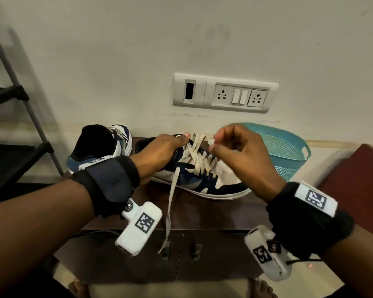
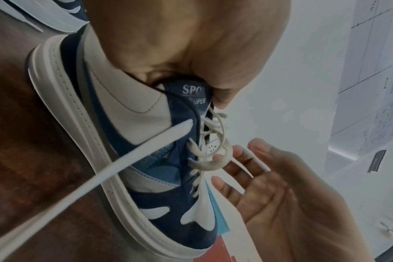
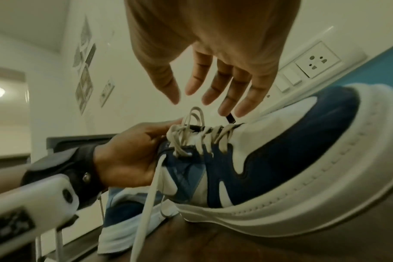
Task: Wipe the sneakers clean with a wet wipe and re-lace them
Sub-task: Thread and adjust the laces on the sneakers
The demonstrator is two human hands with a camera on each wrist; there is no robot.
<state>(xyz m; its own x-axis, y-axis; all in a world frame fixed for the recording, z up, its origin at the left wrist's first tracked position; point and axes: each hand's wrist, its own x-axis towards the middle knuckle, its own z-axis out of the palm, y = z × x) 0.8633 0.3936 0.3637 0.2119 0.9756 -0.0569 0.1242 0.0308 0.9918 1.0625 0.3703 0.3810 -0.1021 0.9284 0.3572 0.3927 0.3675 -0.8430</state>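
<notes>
Sneaker (image 1: 205, 175): head view, it sits on the brown cabinet (image 1: 202, 214), close to the teal basket (image 1: 286, 147).
Left hand (image 1: 159, 155): it grips the shoe's collar.
Right hand (image 1: 241, 153): fingers bent, just above the lace (image 1: 199, 155).
Left wrist view: thumb (image 2: 227, 85) squeezes the tongue (image 2: 194, 96).
Right wrist view: right-hand fingers (image 3: 224, 85) loose and spread, holding nothing; second sneaker (image 3: 126, 221) sits behind.

The left hand (image 1: 159, 151) reaches forward with its fingers and thumb curled in a grip, a black band on the wrist. The right hand (image 1: 239, 155) hovers beside it, fingers loosely bent (in the right wrist view they hang nearly straight), holding nothing clearly.
</notes>
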